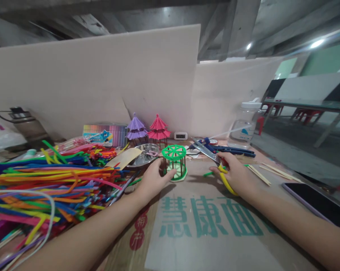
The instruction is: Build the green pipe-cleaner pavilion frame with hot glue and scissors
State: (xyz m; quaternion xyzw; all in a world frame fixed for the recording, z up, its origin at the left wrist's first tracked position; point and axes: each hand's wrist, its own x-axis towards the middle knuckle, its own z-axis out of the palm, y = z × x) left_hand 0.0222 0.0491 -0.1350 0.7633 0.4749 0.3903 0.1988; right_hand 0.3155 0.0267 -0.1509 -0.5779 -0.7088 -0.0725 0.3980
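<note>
A small pavilion frame [174, 153] stands upright on the cardboard, with a green spoked top, thin brown posts and a pale octagonal base edged in green. My left hand [155, 180] grips its left side, thumb across the front near the base; the other fingertips are partly hidden. In my right hand [234, 171] are scissors [208, 151] with yellow handles, their blades pointing up and left toward the blue tool behind. A short green pipe cleaner [208, 174] pokes out beside the right fingertips; whether they touch it I cannot tell.
Many coloured pipe cleaners [54, 184] are heaped at left. Behind stand purple [136, 128] and pink [158, 128] model pavilions, a marker set [102, 134] and a small clock [180, 136]. Rightward are a clear bottle [242, 128], wooden sticks [259, 174] and a phone [317, 203].
</note>
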